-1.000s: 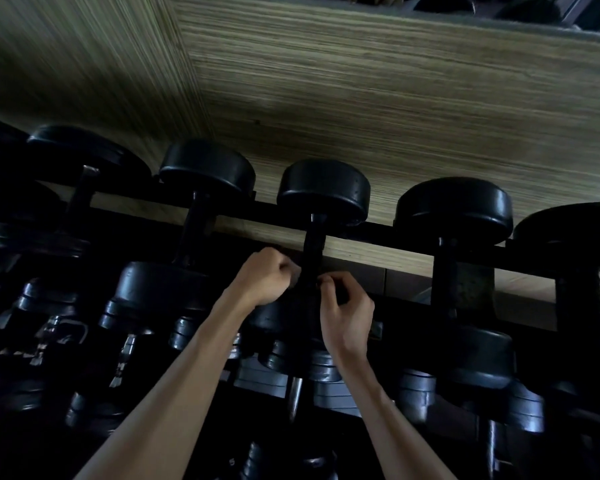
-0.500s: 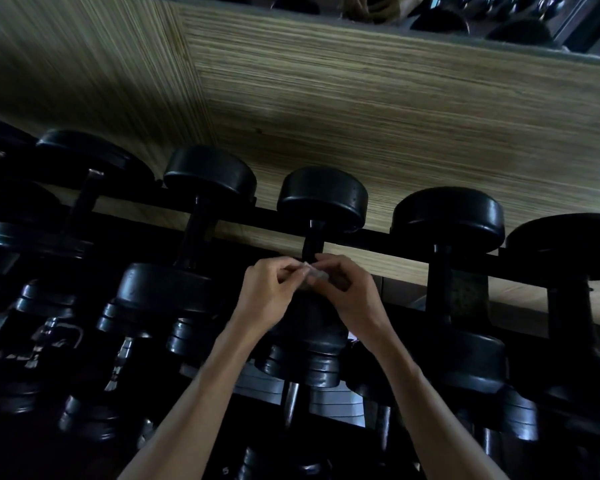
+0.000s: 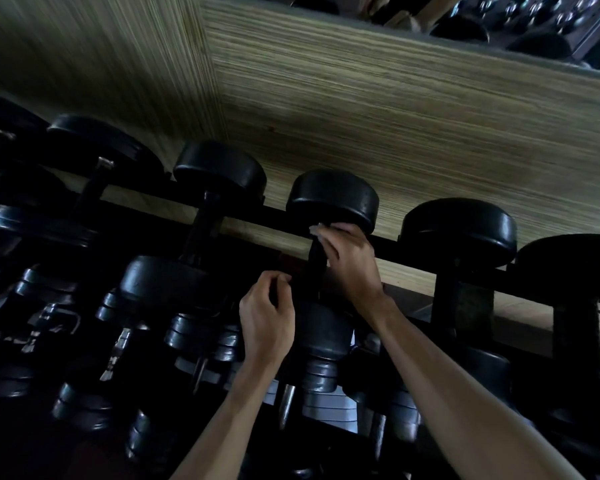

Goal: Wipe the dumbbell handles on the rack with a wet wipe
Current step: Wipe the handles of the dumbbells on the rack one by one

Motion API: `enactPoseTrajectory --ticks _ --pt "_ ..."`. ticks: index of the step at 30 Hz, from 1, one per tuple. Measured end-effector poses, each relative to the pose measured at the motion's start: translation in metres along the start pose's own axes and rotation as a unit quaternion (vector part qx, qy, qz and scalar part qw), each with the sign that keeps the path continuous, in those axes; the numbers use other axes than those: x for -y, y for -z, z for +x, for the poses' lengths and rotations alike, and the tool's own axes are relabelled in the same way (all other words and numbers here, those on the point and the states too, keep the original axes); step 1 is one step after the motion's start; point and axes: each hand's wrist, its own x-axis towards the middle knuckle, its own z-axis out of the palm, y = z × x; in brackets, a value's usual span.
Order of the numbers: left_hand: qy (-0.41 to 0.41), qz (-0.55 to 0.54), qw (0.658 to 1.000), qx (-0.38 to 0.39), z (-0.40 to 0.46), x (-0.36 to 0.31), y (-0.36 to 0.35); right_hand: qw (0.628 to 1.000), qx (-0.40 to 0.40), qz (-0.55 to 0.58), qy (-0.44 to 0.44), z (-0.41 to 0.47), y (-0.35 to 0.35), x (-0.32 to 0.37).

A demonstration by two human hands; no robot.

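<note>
left hand (image 3: 265,320): fingers curled, thumb to fingertips | right hand (image 3: 350,265): grip closed, arm extended

The dumbbells (image 3: 333,199) are black with a dull sheen, and so is the rack (image 3: 413,249) rail under their far heads. A pale, whitish wipe (image 3: 317,231) shows at the right hand's (image 3: 352,263) fingertips. The wall (image 3: 395,109) behind is tan-olive with fine horizontal streaks like wood grain; nearer, lower down, smaller weights (image 3: 321,375) look dark grey with silvery glints.
</note>
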Motion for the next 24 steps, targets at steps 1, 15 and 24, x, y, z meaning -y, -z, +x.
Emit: enactPoseTrajectory --ticks 1,15,24 --pt "0.002 -0.002 1.0 0.001 0.0 0.0 -0.001 0.999 0.006 -0.027 0.031 -0.003 0.0 -0.001" --pt "0.004 -0.019 1.0 0.002 0.001 0.011 -0.003 0.984 0.059 -0.057 0.161 -0.009 0.016 -0.007" --pt "0.003 -0.022 1.0 0.005 0.003 0.018 -0.005 0.989 0.104 0.001 0.103 -0.023 0.02 -0.002"
